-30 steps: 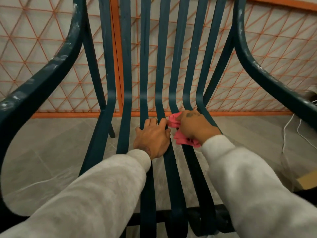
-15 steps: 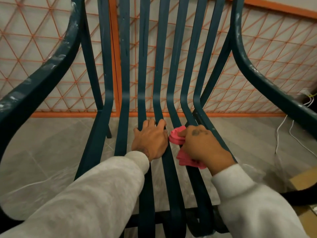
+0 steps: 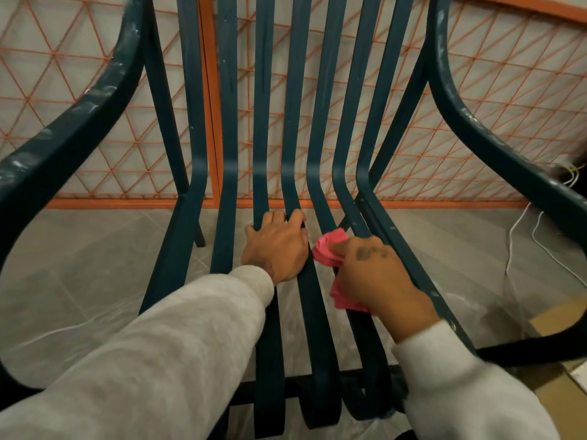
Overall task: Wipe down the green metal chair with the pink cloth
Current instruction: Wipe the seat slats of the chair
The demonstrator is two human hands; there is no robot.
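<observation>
My right hand has slid a little toward the front edge of the seat since a moment ago, dragging the pink cloth with it, while my left hand has stayed where it was. The cloth is a soft, crumpled wad, bunched under my curled right fingers and pressed onto the flat seat slats right of the middle. A pleated corner pokes out ahead of my knuckles and another fold shows beneath my palm. My left hand lies just beside it on the middle slats, knuckles up, its fingers hooked down over the slat edges into the gaps.

The green metal chair is built of long flat painted strips that run up the back, bend smoothly at the rear of the seat and curl under at the front edge. Its rounded tubular armrests sweep out on both sides, scuffed with pale flecks. My sleeves are a fuzzy light grey knit. Behind the chair stands an orange-framed panel strung with orange triangular mesh. Below lie glossy grey floor tiles, with thin white cables trailing at the right.
</observation>
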